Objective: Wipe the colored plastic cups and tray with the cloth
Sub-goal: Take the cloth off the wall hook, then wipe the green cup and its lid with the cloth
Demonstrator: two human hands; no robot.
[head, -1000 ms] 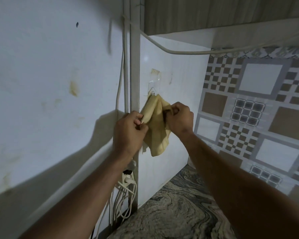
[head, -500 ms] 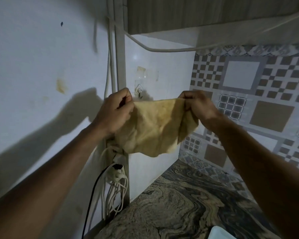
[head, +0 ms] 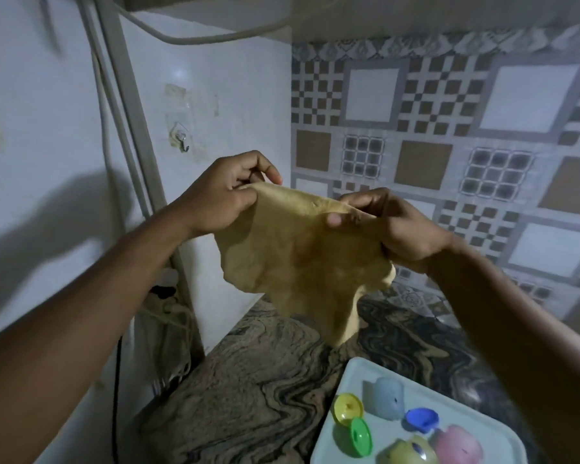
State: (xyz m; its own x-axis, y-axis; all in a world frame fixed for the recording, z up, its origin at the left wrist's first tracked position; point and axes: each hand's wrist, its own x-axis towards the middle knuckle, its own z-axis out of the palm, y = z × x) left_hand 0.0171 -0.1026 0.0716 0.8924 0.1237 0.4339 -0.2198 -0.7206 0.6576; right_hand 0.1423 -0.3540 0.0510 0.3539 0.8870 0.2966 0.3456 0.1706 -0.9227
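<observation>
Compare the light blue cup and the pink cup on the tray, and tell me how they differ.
The light blue cup sits nearer the tray's far corner, beside the yellow lid; the pink cup sits toward the near side, next to the yellowish cup. The light blue cup shows whole, while the frame's bottom edge crops the pink cup. They differ in colour, pale blue against pale pink. Both are translucent, rounded and on the same tray.

dim white wall (head: 47, 95), patterned tiles (head: 449, 135), marbled counter (head: 255, 390), small hook (head: 182, 142).
</observation>
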